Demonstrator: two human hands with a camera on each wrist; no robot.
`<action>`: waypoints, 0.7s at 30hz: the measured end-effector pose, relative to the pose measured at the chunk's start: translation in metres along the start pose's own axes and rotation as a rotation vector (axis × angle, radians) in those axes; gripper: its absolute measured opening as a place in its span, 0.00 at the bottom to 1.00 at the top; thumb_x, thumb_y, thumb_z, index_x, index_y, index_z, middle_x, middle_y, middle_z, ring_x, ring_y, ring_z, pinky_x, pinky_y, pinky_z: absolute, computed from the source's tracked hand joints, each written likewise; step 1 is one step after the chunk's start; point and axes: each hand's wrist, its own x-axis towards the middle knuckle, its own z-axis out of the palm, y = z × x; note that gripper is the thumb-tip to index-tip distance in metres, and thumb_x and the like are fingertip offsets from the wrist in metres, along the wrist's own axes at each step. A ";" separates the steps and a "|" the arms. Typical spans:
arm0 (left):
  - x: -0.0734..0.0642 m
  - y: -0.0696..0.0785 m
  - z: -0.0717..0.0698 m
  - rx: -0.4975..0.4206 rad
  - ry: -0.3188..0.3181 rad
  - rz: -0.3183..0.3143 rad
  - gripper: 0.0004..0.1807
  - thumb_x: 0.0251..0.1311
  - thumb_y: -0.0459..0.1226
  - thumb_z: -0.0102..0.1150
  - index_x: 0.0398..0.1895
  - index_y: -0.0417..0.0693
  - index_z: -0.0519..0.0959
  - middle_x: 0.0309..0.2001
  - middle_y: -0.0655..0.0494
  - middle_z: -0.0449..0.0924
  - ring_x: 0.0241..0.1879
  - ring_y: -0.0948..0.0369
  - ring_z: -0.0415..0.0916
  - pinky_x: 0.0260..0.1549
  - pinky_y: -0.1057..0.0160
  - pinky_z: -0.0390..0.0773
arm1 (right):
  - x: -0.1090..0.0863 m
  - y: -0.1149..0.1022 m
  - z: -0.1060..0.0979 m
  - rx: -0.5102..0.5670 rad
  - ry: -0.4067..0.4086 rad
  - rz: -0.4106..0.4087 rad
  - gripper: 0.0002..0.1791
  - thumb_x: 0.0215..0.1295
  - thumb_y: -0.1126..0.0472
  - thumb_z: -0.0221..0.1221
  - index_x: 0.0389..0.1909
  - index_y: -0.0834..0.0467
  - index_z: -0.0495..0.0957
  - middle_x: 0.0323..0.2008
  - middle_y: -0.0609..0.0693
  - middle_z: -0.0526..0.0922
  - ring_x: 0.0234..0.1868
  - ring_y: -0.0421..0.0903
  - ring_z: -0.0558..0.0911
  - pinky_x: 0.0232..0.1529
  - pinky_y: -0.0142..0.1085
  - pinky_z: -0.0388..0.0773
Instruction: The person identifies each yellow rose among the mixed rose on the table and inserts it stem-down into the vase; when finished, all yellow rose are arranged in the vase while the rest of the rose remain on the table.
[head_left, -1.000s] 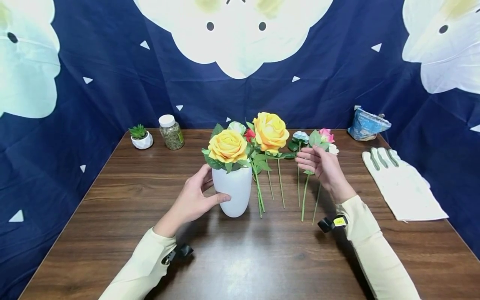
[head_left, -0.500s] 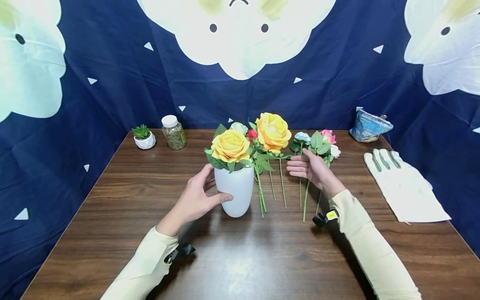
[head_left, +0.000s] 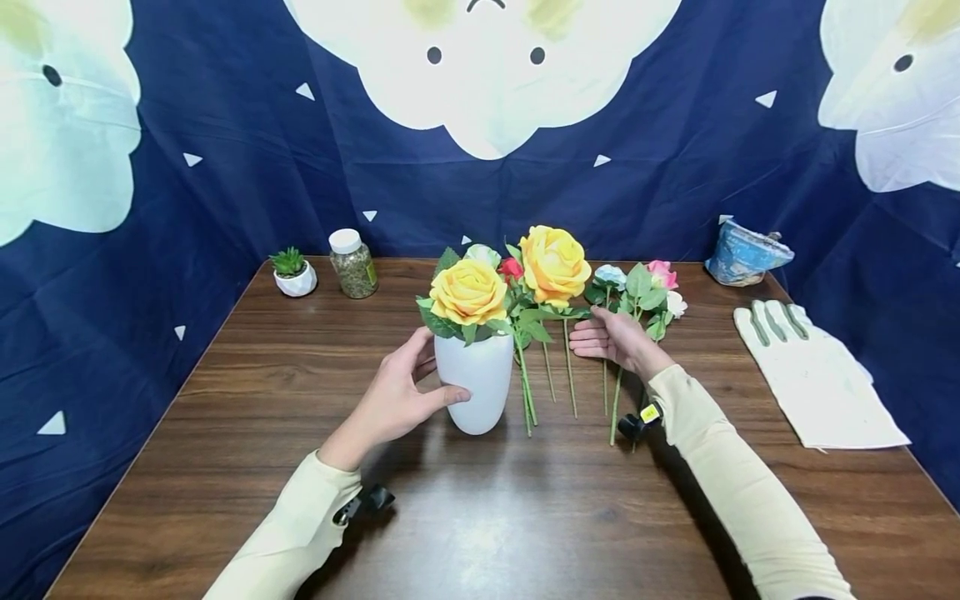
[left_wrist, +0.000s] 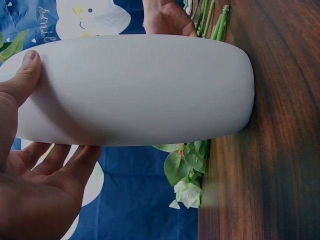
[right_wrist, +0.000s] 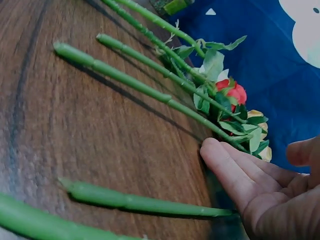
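My left hand grips a white vase that stands upright on the table, thumb in front and fingers round the far side. In the left wrist view the vase hides part of the background. A yellow rose with green leaves shows above the vase rim. My right hand is held out, fingers straight and holding nothing, over the flower stems. In the right wrist view its fingers lie close to a green stem; whether they touch cannot be told. Another yellow rose lies right of the vase.
Behind the vase are a red flower and a whitish one. Blue, pink and white flowers lie right. A potted succulent, jar, blue bag and white gloves line the edges.
My right hand has moved left and slightly nearer, away from the pink and white flowers toward the yellow rose's stem. The left hand keeps its grip on the vase. The view shifts slightly.
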 end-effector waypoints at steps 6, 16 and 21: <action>0.000 0.001 0.000 0.003 0.000 -0.006 0.43 0.52 0.30 0.79 0.71 0.41 0.68 0.65 0.40 0.78 0.65 0.46 0.76 0.64 0.47 0.78 | 0.005 0.001 0.001 0.018 0.007 0.028 0.31 0.86 0.58 0.32 0.72 0.81 0.55 0.33 0.55 0.89 0.34 0.44 0.90 0.44 0.34 0.89; 0.000 -0.001 -0.001 0.005 0.000 0.003 0.41 0.54 0.31 0.78 0.71 0.40 0.67 0.64 0.40 0.79 0.65 0.46 0.77 0.63 0.47 0.79 | 0.014 0.001 0.009 0.055 -0.012 0.081 0.30 0.86 0.59 0.31 0.74 0.79 0.54 0.32 0.53 0.88 0.34 0.43 0.89 0.44 0.32 0.88; 0.000 -0.001 0.000 0.004 -0.001 0.004 0.41 0.53 0.30 0.79 0.70 0.40 0.68 0.64 0.40 0.79 0.64 0.46 0.77 0.64 0.48 0.79 | 0.016 0.002 0.010 0.078 -0.009 0.077 0.27 0.85 0.62 0.33 0.73 0.79 0.56 0.31 0.52 0.88 0.33 0.43 0.89 0.44 0.32 0.88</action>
